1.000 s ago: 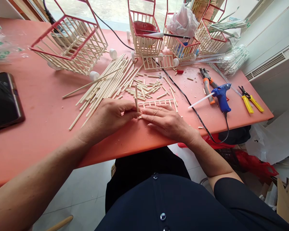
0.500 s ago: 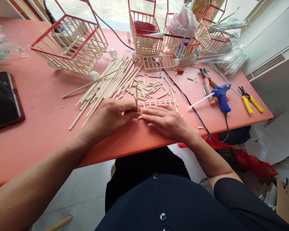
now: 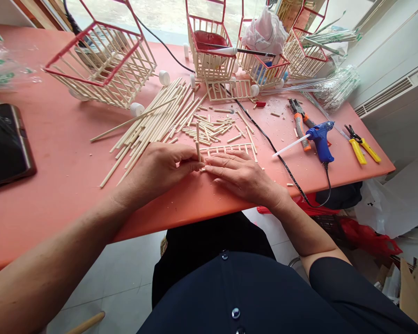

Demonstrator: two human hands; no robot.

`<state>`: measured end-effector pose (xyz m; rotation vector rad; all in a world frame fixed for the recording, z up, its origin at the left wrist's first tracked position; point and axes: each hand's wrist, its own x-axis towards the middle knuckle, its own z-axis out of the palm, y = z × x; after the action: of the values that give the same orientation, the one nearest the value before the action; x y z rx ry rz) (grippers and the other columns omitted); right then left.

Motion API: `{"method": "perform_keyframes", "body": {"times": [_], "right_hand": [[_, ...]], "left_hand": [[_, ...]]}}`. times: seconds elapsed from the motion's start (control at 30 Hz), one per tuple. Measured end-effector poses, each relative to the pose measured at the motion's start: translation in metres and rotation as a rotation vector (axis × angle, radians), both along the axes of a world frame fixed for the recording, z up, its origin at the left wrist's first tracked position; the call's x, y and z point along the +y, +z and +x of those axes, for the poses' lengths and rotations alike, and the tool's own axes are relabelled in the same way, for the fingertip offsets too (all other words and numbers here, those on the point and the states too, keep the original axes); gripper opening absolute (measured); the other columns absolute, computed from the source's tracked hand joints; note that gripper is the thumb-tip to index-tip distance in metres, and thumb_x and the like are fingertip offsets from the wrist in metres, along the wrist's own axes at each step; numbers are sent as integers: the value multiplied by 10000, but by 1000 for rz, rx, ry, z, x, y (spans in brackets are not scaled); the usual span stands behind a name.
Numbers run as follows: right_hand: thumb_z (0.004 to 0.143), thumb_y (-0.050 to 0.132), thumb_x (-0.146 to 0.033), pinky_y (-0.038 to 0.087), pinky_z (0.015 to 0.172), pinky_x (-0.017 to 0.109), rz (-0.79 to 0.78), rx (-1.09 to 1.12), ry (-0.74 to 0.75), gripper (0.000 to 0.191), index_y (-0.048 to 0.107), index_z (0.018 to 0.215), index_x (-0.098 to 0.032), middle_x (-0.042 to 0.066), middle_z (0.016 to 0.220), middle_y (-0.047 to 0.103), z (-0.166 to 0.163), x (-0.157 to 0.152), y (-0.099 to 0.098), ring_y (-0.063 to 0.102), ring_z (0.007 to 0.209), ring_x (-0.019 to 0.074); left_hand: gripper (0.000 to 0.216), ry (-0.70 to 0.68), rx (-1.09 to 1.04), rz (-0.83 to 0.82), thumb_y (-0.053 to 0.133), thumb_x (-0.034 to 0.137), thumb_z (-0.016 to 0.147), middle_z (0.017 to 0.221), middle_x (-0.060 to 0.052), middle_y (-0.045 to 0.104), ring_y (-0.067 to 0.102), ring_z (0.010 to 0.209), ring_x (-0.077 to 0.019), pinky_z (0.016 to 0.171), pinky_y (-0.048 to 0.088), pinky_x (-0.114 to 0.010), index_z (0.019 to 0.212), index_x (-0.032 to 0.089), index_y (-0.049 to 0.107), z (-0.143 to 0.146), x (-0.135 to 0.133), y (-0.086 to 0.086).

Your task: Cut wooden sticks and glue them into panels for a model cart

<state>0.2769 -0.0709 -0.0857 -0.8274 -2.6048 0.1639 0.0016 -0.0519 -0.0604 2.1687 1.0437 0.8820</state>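
Note:
My left hand [image 3: 160, 164] is closed in a pinch around a short wooden stick [image 3: 197, 144], which stands upright between thumb and forefinger. Beside it, my right hand [image 3: 240, 175] lies with outstretched fingers over a small ladder-like frame of wooden sticks [image 3: 226, 148], resting on it. The fingertips of both hands nearly meet at the frame's left end. Part of the frame is hidden under the right hand. Short cut sticks [image 3: 209, 130] are scattered just beyond the hands, and a pile of long sticks [image 3: 156, 118] lies past the left hand.
Stick baskets with red rims [image 3: 104, 83] stand along the back of the pink table [image 3: 66, 199]. On the right lie a blue glue gun [image 3: 322, 141] with its black cord, orange-handled pliers [image 3: 299, 125] and yellow-handled cutters [image 3: 364, 148]. A dark phone [image 3: 9, 144] is at the left.

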Motion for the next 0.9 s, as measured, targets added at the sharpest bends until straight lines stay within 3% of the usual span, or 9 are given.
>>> {"method": "perform_keyframes", "body": {"times": [0.47, 0.9], "right_hand": [[1206, 615, -228, 571, 1331, 487, 53, 50, 32, 389, 805, 1541, -171, 144, 1592, 811, 1, 1, -4, 763, 1529, 282], [1194, 644, -225, 570, 1340, 502, 22, 57, 32, 393, 804, 1551, -200, 141, 1607, 802, 2, 1, -3, 754, 1543, 283]], "left_hand": [[229, 26, 39, 27, 713, 364, 1000, 729, 4, 777, 671, 659, -164, 701, 482, -293, 835, 237, 806, -1, 0, -3], [222, 28, 73, 25, 707, 379, 1029, 798, -6, 824, 718, 703, -191, 738, 513, -319, 869, 259, 803, -6, 0, -7]]}}
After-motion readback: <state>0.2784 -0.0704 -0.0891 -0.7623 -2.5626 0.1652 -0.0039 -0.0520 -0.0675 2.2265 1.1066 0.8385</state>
